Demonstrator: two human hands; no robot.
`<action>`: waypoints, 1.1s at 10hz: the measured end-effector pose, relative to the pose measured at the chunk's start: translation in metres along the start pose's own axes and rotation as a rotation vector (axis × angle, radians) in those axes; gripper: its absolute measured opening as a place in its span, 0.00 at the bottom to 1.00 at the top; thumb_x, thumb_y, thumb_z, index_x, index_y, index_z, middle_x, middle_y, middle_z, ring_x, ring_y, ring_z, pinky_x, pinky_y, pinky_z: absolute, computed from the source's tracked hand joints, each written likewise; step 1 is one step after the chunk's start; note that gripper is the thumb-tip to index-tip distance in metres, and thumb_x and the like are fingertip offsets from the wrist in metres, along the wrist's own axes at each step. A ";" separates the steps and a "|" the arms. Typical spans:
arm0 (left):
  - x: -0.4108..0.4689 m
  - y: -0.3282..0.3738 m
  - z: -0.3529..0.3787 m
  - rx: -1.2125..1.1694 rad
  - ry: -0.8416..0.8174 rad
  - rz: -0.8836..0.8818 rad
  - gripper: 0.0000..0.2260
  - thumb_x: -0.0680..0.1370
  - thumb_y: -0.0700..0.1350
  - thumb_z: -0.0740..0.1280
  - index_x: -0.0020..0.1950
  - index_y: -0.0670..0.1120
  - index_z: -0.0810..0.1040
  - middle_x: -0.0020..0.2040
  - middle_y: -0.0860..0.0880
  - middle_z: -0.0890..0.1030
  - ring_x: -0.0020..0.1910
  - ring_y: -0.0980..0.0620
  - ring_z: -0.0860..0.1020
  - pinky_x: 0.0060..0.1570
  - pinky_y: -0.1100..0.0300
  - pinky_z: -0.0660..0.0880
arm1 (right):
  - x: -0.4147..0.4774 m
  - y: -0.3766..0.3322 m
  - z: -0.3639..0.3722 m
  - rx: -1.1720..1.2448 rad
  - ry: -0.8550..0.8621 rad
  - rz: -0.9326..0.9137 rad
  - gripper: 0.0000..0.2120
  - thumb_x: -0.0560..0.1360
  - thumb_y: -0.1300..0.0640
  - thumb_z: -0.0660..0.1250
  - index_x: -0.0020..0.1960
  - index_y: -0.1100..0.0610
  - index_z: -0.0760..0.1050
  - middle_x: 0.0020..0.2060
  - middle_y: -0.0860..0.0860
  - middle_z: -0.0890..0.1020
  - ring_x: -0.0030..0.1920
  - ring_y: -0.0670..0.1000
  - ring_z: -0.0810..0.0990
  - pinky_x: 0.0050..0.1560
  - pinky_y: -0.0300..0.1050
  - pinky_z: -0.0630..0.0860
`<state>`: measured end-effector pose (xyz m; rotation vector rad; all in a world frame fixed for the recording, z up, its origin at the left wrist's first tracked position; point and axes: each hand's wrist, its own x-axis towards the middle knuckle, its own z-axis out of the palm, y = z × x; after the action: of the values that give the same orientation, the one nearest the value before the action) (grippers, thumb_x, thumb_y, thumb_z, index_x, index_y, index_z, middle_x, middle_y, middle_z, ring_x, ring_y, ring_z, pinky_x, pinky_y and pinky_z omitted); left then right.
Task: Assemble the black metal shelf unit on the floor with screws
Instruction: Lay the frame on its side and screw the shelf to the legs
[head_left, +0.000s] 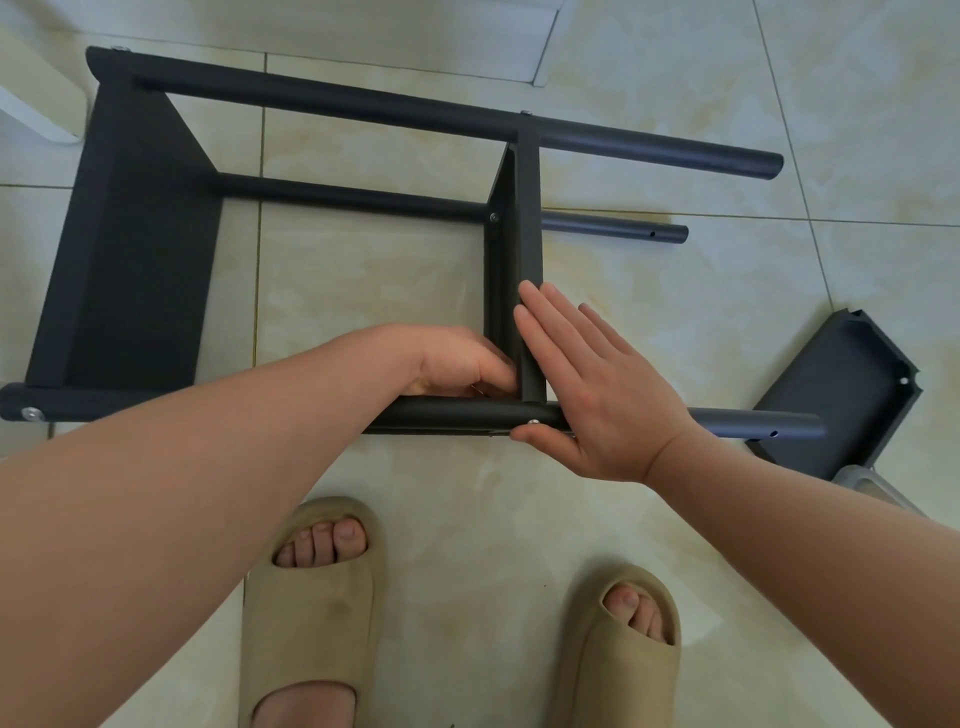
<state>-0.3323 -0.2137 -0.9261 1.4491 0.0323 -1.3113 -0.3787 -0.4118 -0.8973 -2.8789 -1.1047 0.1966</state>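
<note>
The black metal shelf unit (130, 249) lies on its side on the tiled floor, three round poles running left to right through two shelf panels. My right hand (587, 384) lies flat with straight fingers against the right face of the second panel (529, 223), its thumb under the near pole (457, 413) beside a silver screw (533, 422). My left hand (462, 361) is curled at the inner corner where that panel meets the near pole; its fingertips are hidden and something small glints beneath them. Another screw head (32, 413) shows at the pole's left end.
A loose black shelf panel (841, 395) lies at the right, propped on the near pole's end, with a clear plastic item (862, 480) just below it. My two feet in beige slippers (311, 613) stand near the bottom. A white furniture leg (36, 109) stands at the far left.
</note>
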 end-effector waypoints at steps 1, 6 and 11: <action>-0.002 0.001 -0.001 0.009 -0.002 0.021 0.06 0.77 0.33 0.64 0.43 0.39 0.80 0.34 0.43 0.81 0.35 0.48 0.80 0.44 0.54 0.77 | 0.000 0.000 0.000 -0.004 -0.003 0.003 0.45 0.80 0.31 0.51 0.82 0.64 0.51 0.82 0.59 0.50 0.82 0.58 0.47 0.79 0.61 0.57; 0.001 -0.001 0.000 -0.027 -0.009 -0.017 0.05 0.77 0.36 0.66 0.43 0.41 0.81 0.38 0.42 0.82 0.41 0.45 0.80 0.50 0.51 0.77 | 0.000 0.000 0.000 0.004 0.008 -0.002 0.44 0.80 0.31 0.51 0.82 0.64 0.51 0.82 0.59 0.51 0.82 0.59 0.48 0.78 0.62 0.58; 0.001 -0.001 -0.003 -0.141 -0.076 0.028 0.07 0.69 0.34 0.67 0.46 0.39 0.77 0.38 0.42 0.81 0.38 0.47 0.81 0.46 0.54 0.79 | 0.000 0.000 0.000 -0.001 0.002 0.001 0.45 0.80 0.31 0.51 0.82 0.64 0.51 0.82 0.59 0.50 0.82 0.59 0.48 0.78 0.61 0.57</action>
<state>-0.3308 -0.2119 -0.9282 1.2757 0.0523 -1.3138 -0.3791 -0.4117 -0.8968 -2.8803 -1.1033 0.1923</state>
